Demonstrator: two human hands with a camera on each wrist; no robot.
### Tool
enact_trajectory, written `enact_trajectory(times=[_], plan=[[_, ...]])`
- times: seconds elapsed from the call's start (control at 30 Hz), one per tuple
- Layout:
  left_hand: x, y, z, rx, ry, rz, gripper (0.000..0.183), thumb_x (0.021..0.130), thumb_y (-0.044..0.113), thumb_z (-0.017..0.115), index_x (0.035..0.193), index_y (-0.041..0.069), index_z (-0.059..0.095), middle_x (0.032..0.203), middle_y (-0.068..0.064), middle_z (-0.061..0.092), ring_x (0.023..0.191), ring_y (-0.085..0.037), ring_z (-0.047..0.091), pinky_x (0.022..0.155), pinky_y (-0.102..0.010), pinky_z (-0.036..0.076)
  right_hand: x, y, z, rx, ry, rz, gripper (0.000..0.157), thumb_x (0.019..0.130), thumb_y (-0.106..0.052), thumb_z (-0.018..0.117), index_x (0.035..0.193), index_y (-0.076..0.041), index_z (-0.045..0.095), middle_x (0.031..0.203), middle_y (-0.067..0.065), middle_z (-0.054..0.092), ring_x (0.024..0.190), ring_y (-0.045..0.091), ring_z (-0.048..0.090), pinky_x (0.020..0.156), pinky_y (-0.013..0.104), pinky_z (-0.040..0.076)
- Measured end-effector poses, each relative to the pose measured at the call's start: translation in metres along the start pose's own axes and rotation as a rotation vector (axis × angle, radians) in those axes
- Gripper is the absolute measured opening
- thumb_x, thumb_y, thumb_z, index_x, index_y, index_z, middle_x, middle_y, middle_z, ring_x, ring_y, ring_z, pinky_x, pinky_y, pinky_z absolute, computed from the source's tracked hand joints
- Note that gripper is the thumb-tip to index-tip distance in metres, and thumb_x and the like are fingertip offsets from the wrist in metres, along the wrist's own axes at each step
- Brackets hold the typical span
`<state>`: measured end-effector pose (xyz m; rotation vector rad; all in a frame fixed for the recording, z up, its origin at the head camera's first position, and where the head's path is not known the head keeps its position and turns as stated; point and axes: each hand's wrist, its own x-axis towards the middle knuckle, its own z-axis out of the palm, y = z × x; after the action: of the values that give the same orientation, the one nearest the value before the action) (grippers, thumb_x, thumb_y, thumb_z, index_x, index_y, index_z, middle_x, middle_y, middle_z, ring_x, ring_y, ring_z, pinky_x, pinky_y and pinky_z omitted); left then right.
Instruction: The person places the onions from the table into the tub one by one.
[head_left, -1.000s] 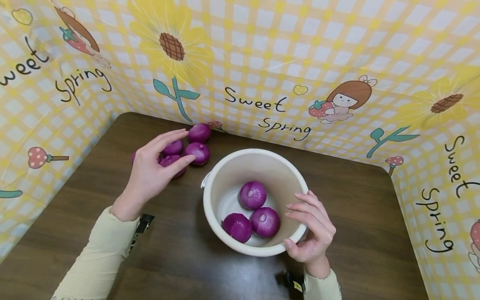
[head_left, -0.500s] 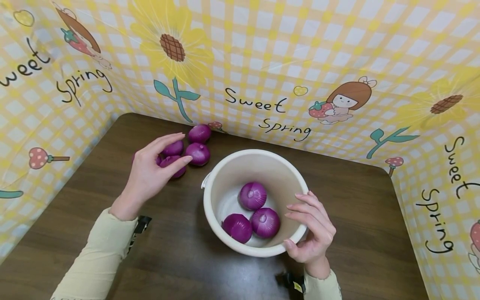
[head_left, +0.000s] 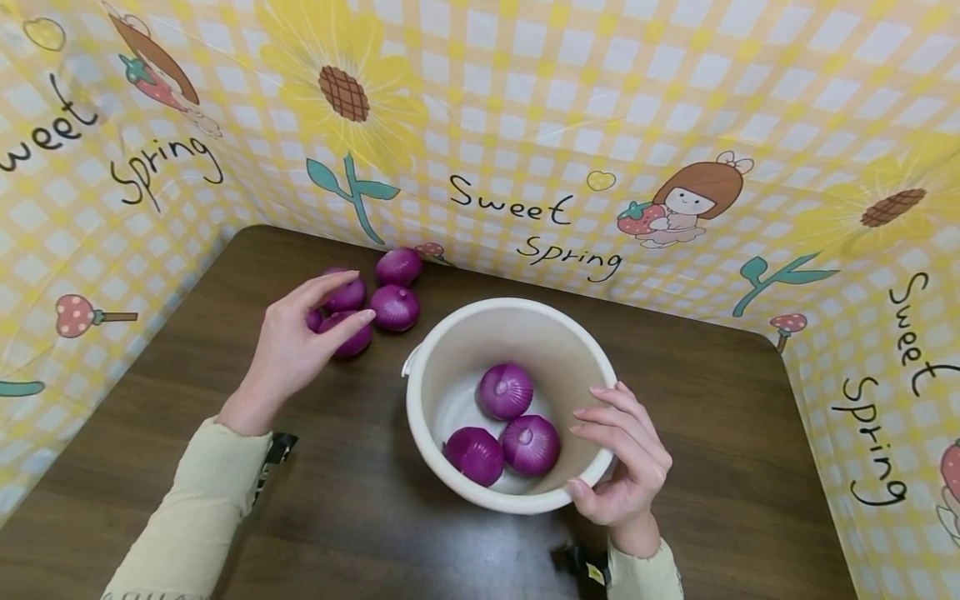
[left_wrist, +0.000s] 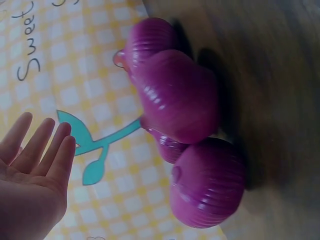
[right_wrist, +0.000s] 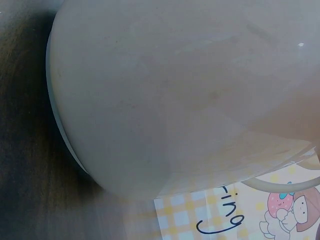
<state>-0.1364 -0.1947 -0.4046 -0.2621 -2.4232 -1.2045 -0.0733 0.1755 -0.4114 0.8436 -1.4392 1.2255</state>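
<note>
My left hand (head_left: pixel 288 337) hovers over a cluster of purple onions with thumb and fingers spread, holding nothing. In the left wrist view its fingers (left_wrist: pixel 62 155) are extended, apart from the onions. A rear onion (head_left: pixel 399 267), another onion (head_left: pixel 396 308) and a nearer onion (head_left: pixel 349 335) show in the head view; others are partly behind the hand. A cream bucket (head_left: pixel 510 503) stands at the middle with three purple onions (head_left: pixel 531 444) at its bottom. My right hand (head_left: pixel 626 450) grips the bucket's right rim, fingers bent over it. The bucket's outer wall (right_wrist: pixel 165 100) fills most of the right wrist view.
The dark wooden table (head_left: pixel 720 467) runs under everything. A yellow checked, printed cloth (head_left: pixel 510 100) rises along its back and sides. A handle attachment (head_left: pixel 410 360) sticks out on the bucket's left side.
My left hand has drawn slightly left and down, away from the two onions at the right of the cluster. My right hand, the bucket and the onions have stayed put.
</note>
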Motion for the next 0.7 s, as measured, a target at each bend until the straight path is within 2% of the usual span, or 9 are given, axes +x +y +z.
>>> enact_trajectory(times=[0.17, 0.37, 0.43, 0.6, 0.7], plan=[[0.0, -0.008, 0.0, 0.011, -0.005, -0.029, 0.046, 0.088, 0.025, 0.084, 0.132, 0.02, 0.07, 0.125, 0.0, 0.068, 0.099, -0.012, 0.059, 0.076, -0.018, 0.044, 0.0, 0.0, 0.0, 0.0, 0.003, 0.0, 0.055, 0.083, -0.045, 0.075, 0.066, 0.006, 0.069, 0.072, 0.02, 0.069, 0.081, 0.044, 0.066, 0.098, 0.052, 0.05], [-0.001, -0.016, 0.0, 0.035, -0.019, -0.054, 0.048, 0.088, 0.028, 0.084, 0.132, 0.016, 0.069, 0.124, -0.004, 0.069, 0.102, -0.021, 0.061, 0.079, -0.019, 0.042, -0.001, 0.0, 0.001, 0.0, 0.004, 0.002, 0.055, 0.084, -0.046, 0.076, 0.065, 0.006, 0.068, 0.072, 0.02, 0.069, 0.082, 0.044, 0.066, 0.098, 0.052, 0.05], [-0.001, -0.019, -0.001, 0.041, -0.028, -0.067, 0.049, 0.088, 0.03, 0.084, 0.132, 0.015, 0.069, 0.124, -0.006, 0.069, 0.105, -0.025, 0.061, 0.082, -0.024, 0.043, -0.001, 0.0, 0.0, 0.001, 0.004, 0.002, 0.055, 0.083, -0.046, 0.076, 0.065, 0.006, 0.068, 0.071, 0.02, 0.069, 0.082, 0.044, 0.066, 0.098, 0.052, 0.05], [-0.001, -0.025, -0.001, 0.052, -0.055, -0.099, 0.054, 0.087, 0.033, 0.084, 0.132, 0.011, 0.067, 0.126, -0.012, 0.068, 0.113, -0.03, 0.061, 0.092, -0.044, 0.046, 0.0, 0.0, 0.0, -0.002, 0.0, 0.001, 0.055, 0.084, -0.046, 0.075, 0.065, 0.006, 0.068, 0.071, 0.02, 0.068, 0.082, 0.043, 0.066, 0.098, 0.051, 0.049], [-0.002, -0.029, -0.001, 0.056, -0.071, -0.113, 0.056, 0.086, 0.034, 0.085, 0.133, 0.009, 0.067, 0.127, -0.013, 0.067, 0.115, -0.032, 0.06, 0.095, -0.048, 0.045, 0.0, 0.0, 0.0, -0.001, -0.001, 0.003, 0.055, 0.083, -0.046, 0.076, 0.066, 0.006, 0.068, 0.071, 0.02, 0.069, 0.083, 0.043, 0.067, 0.098, 0.052, 0.049]])
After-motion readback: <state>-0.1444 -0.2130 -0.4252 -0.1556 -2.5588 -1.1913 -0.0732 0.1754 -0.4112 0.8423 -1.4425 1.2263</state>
